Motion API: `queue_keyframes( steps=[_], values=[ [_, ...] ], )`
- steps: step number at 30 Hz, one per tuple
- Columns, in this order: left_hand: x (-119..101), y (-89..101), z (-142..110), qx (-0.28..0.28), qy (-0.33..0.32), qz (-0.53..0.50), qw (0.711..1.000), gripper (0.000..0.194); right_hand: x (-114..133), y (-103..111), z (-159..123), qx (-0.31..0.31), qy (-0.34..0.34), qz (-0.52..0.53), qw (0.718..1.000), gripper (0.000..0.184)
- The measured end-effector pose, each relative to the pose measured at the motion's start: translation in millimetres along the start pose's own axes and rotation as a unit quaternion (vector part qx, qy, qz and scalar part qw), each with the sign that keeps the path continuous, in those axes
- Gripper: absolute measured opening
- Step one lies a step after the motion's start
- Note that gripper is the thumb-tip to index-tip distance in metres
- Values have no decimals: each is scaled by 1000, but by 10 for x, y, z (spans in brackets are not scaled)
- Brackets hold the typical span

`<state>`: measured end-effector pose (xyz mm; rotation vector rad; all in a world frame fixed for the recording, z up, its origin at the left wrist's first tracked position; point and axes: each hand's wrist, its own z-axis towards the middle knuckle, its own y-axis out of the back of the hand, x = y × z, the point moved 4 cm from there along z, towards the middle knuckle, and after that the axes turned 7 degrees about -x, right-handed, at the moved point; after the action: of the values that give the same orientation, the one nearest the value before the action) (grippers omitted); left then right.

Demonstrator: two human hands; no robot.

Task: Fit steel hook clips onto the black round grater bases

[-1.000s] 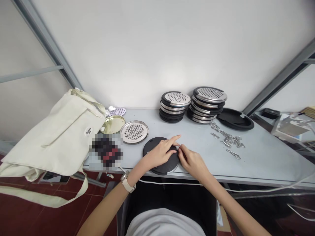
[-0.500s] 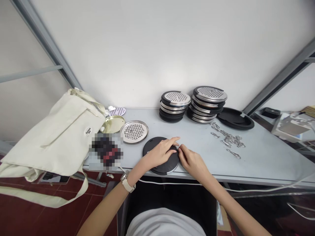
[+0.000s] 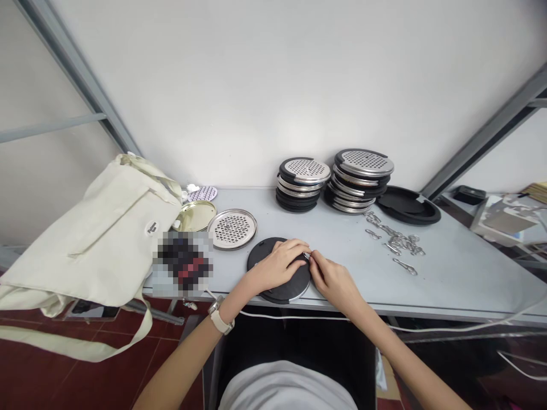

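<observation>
My left hand [image 3: 277, 266] lies over a black round disc [image 3: 267, 290] with a metal strip at its front edge. The fingers are stretched out, thumb apart, and their tips reach the disc's right rim. There a small metal snap hook [image 3: 306, 256] shows, partly covered by fingers. With thumb and forefinger closed on that hook, my right hand [image 3: 335, 282] sits at the right rim. A round grater plate [image 3: 233, 229] with a perforated face lies left of the disc. Loose metal snap hooks [image 3: 397, 239] are scattered to the right.
Two stacks of graters, a shorter stack [image 3: 302, 185] and a taller stack [image 3: 361, 181], stand by the wall. A black round tray [image 3: 410, 206] lies right of them. At left are a gold lid [image 3: 195, 215], a cream bag [image 3: 98, 239] and a blurred dark item [image 3: 182, 262].
My left fingers have drawn in slightly toward the hook and bent a little at the tips. My right hand keeps its pinch at the rim. The disc stays in place.
</observation>
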<state>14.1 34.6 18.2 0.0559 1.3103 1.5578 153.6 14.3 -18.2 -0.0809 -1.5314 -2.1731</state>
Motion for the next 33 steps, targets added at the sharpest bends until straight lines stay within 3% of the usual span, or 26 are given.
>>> queue_keyframes(
  steps=[33],
  values=[
    [-39, -7, -15, 21, -1, 52, 998, 32, 7, 35, 15, 9, -7, 6, 1000, 26]
  ],
)
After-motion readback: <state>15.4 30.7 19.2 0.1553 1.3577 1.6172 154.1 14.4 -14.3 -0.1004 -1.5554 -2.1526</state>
